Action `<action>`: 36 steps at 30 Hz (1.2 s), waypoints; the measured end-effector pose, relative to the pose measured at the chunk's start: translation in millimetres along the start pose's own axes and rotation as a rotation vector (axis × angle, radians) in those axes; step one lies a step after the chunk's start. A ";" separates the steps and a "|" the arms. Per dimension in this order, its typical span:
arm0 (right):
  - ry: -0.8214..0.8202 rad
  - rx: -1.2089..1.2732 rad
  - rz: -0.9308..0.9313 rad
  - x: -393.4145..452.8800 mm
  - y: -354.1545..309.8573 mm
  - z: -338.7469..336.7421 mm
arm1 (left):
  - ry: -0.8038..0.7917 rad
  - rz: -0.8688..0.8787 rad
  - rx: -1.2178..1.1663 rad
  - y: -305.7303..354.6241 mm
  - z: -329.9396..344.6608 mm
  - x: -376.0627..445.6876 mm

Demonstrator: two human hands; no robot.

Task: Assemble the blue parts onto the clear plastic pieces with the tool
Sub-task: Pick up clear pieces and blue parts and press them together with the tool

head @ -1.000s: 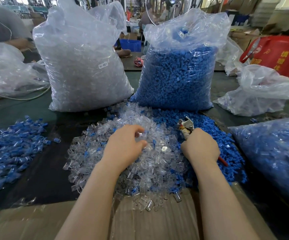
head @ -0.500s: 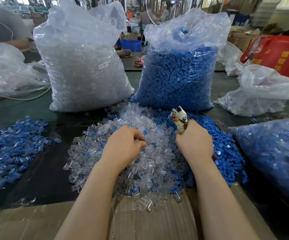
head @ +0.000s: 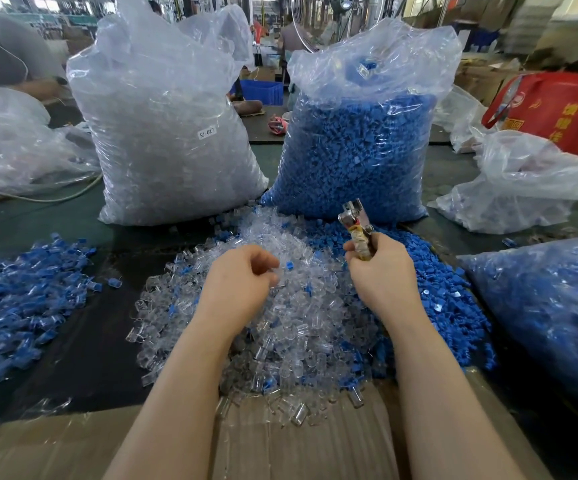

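A heap of clear plastic pieces (head: 291,327) lies in front of me, with loose blue parts (head: 433,292) piled along its right side. My left hand (head: 239,282) hovers over the clear heap with fingers curled, pinching a clear piece at thumb and fingertips. My right hand (head: 381,268) grips the metal tool (head: 355,221) by its handles, jaws pointing up and away above the blue pile. What sits in the jaws I cannot make out.
A tall bag of clear pieces (head: 166,133) and a bag of blue parts (head: 360,140) stand behind the heaps. Assembled blue-and-clear pieces (head: 21,299) lie at left. Another bag of blue pieces (head: 550,306) is at right. Cardboard (head: 280,441) lies under my forearms.
My right hand has lifted the tool up and toward the left, its jaws now higher over the blue pile. My left hand stays over the clear heap, fingers working a piece.
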State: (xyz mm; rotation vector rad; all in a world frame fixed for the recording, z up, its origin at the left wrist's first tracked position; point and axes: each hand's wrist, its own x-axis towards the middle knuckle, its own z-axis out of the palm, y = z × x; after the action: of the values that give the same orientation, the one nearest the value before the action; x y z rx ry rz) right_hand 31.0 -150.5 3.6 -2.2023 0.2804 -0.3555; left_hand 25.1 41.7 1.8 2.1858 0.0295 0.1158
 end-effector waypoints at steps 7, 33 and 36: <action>0.022 0.054 -0.049 -0.3 -5.5 1.8 | 0.024 -0.011 -0.347 8.5 -4.0 -4.1; -0.029 0.259 -0.307 -23.3 -33.1 15.3 | 0.129 -0.059 -0.679 25.7 2.8 -8.9; 0.036 0.218 -0.330 -23.9 -33.5 16.3 | 0.105 -0.048 -0.699 30.0 4.3 -10.1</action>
State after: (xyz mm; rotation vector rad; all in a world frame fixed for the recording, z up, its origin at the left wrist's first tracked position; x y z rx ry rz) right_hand 16.9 -110.7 16.9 -2.0251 -0.1030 -0.5785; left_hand 14.9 20.2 23.1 1.4791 0.0874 0.1828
